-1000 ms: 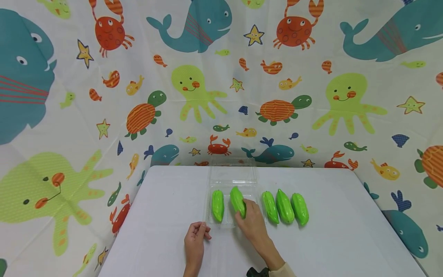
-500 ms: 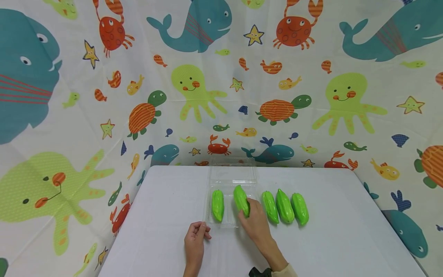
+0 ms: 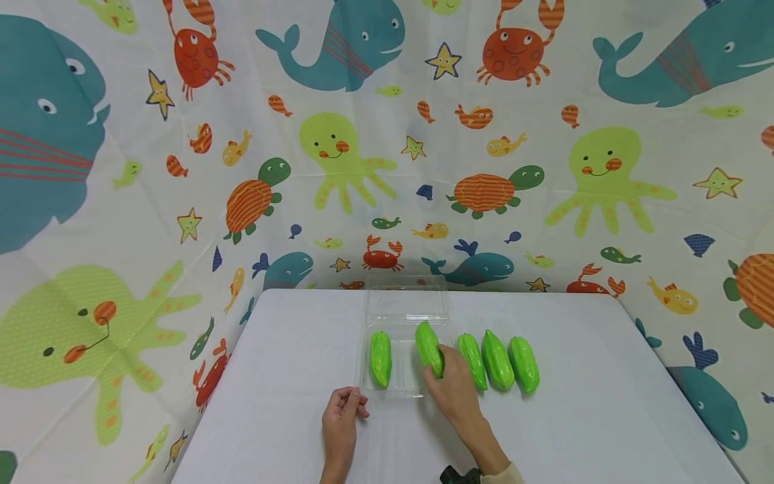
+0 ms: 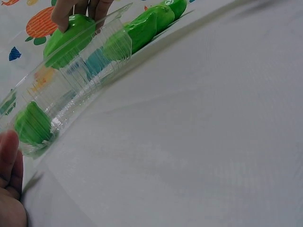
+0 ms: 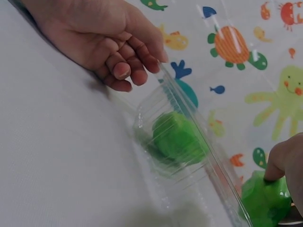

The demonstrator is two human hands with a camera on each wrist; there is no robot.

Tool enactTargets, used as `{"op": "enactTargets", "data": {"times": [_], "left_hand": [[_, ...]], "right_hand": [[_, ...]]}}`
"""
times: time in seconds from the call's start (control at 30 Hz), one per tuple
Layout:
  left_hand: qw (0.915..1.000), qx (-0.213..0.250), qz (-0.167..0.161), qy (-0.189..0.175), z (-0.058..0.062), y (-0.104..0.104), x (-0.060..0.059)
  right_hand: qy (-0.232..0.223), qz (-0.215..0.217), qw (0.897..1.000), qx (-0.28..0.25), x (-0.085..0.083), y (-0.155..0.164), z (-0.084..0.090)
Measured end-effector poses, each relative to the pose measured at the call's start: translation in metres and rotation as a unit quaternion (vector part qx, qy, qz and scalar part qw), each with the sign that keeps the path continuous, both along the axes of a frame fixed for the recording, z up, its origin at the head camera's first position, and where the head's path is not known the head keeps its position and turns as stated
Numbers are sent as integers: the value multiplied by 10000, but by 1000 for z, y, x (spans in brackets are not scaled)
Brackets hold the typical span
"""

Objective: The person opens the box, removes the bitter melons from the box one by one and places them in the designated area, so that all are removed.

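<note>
**Right hand on a gourd at the tray's right side**

Your right hand (image 3: pixel 450 390) has its grip clenched around a green toy gourd (image 3: pixel 428 347), held at the right side of the clear plastic tray (image 3: pixel 404 388), fingertips pressed on its top. Another gourd (image 3: pixel 380 358) lies in the tray's left side. Your left hand (image 3: pixel 340 420) rests on the white counter (image 3: pixel 290 376) just beside the tray's near left corner, grip released, fingers loosely curled and grasping nothing. Three more gourds (image 3: pixel 498 361) lie in a row on the counter, right of the tray.
</note>
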State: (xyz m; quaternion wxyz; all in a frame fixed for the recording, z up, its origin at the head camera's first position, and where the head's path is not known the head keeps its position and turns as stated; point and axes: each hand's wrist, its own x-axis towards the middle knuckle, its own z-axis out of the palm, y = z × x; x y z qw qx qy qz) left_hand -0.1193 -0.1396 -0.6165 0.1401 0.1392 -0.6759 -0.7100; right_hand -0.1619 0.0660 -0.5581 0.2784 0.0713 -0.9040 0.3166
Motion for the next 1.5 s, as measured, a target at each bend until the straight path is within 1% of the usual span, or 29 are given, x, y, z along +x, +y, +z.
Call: {"op": "enactTargets", "data": {"times": [0.2, 0.43, 0.53, 0.73, 0.93, 1.17, 1.5], "left_hand": [[10000, 13, 3, -79, 0, 0, -1], [9996, -9, 3, -294, -1, -2, -2], [9995, -44, 1, -326, -1, -1, -2], [9993, -28, -31, -359, -1, -1, -2], [9994, -66, -54, -325, -2, -2, -2], [9996, -29, -70, -255, -2, -2, -2], [9997, 43, -48, -239, -2, -2, -1]], "right_hand": [[-91, -34, 9999, -33, 1, 3, 0], [-127, -108, 9998, -53, 2, 7, -1], [-147, -128, 9998, -88, 2, 9, -2], [-44, -169, 9998, -113, 3, 11, -2], [49, -163, 9998, -127, 3, 14, -2], [-23, -159, 9997, -205, 4, 18, 0], [317, -240, 9991, -168, 2, 22, 1]]}}
